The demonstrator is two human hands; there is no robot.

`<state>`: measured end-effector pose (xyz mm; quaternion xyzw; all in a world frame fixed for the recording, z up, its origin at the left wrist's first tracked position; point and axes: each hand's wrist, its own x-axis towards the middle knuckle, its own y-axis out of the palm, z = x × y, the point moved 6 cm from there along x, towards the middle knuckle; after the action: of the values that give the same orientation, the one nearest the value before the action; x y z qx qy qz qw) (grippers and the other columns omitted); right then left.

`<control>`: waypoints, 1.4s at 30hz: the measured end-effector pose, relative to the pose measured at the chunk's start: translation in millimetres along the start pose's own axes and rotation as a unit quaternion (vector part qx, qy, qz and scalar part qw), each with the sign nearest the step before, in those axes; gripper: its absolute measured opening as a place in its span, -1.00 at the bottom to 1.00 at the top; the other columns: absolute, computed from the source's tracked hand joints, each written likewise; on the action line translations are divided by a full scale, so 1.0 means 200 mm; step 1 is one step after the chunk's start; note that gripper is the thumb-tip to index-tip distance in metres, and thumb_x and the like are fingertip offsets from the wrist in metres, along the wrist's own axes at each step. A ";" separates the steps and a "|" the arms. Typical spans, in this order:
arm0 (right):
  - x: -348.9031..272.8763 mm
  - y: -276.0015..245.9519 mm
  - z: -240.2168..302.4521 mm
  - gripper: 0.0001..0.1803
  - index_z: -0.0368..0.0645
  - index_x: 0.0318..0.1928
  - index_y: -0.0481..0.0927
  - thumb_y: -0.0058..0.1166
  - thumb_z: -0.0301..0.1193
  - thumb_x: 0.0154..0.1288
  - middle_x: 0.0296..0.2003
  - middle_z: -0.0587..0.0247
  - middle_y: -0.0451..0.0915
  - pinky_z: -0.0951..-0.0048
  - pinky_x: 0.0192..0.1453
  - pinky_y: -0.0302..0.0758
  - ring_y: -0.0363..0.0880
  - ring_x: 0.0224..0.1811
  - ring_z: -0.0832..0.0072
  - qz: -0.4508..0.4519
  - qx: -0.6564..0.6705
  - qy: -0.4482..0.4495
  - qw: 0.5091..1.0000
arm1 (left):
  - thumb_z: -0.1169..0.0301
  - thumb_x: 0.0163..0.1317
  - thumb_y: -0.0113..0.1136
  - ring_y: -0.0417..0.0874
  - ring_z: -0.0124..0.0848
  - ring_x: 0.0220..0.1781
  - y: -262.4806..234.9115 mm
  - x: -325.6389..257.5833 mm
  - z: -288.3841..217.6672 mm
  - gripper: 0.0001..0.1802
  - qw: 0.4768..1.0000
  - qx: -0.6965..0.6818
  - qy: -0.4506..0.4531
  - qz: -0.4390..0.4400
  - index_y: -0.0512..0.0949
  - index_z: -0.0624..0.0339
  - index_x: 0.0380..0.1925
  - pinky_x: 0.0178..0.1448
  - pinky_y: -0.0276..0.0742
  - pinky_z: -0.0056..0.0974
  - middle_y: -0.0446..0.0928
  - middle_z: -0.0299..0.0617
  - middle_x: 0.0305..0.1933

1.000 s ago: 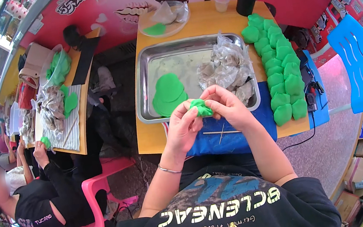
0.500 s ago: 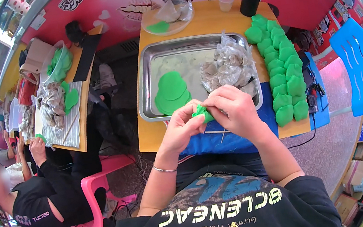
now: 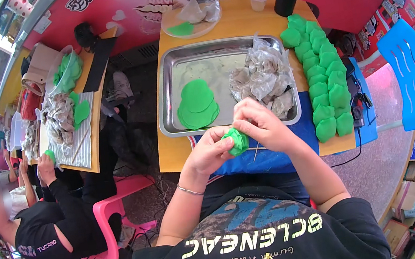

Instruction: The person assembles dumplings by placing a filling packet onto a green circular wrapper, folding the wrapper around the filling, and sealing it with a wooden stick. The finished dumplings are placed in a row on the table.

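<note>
Thumb and fingers of the left hand point(image 3: 208, 154) are closely gripping a green lump point(image 3: 238, 143), while the right hand's point(image 3: 264, 128) bunched fingertips are pinching its 12 o'clock edge. It is sitting between both hands, above a blue cloth point(image 3: 271, 163), its slightly longer axis running roughly 12 to 6 o'clock. Soft, pleated folds are covering it. From the lump, a shiny steel tray point(image 3: 217, 63) is lying towards 12 o'clock, smooth flat green discs point(image 3: 197, 108) are overlapping at 11, crinkled clear plastic point(image 3: 262, 71) is bunching at 1, and plump green pieces point(image 3: 319, 84) are forming 2 columns at 2.
</note>
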<state>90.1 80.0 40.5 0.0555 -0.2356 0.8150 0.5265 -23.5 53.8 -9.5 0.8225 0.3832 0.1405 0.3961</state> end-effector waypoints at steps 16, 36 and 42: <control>-0.05 -0.04 -0.06 -0.90 -0.22 -0.29 0.41 0.05 -0.57 0.18 -0.33 0.40 0.42 0.66 -0.18 0.38 0.39 -0.29 0.70 0.009 0.281 0.138 0.950 | 0.14 0.32 -0.13 0.28 -0.69 -0.70 0.12 -0.03 0.01 -0.62 0.955 -0.286 0.044 0.063 0.39 0.19 -0.06 -0.54 0.15 -0.53 0.50 -0.33 -0.30; 0.00 -0.06 -0.03 -0.92 -0.22 -0.34 0.42 -0.02 -0.47 0.25 -0.51 0.37 0.40 0.55 -0.41 0.32 0.37 -0.47 0.60 -0.076 0.076 0.128 0.986 | 0.42 0.20 0.10 0.32 -0.69 -0.60 0.08 0.00 -0.10 -0.90 0.943 0.260 0.154 -0.140 0.52 0.22 -0.36 -0.54 0.20 -0.59 0.42 -0.37 -0.43; 0.01 -0.03 -0.05 -0.88 -0.16 -0.32 0.38 -0.10 -0.38 0.34 -0.51 0.56 0.30 0.72 -0.46 0.18 0.20 -0.49 0.82 -0.013 0.270 0.216 0.938 | 0.37 0.26 0.04 0.40 -0.65 -0.54 0.05 -0.01 -0.02 -0.83 0.980 0.025 0.144 -0.138 0.46 0.23 -0.25 -0.51 0.22 -0.59 0.44 -0.35 -0.43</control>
<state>95.1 88.4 33.6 0.0209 0.1133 0.8335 0.5404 -21.4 50.6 1.8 0.7427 0.5492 0.1918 0.3316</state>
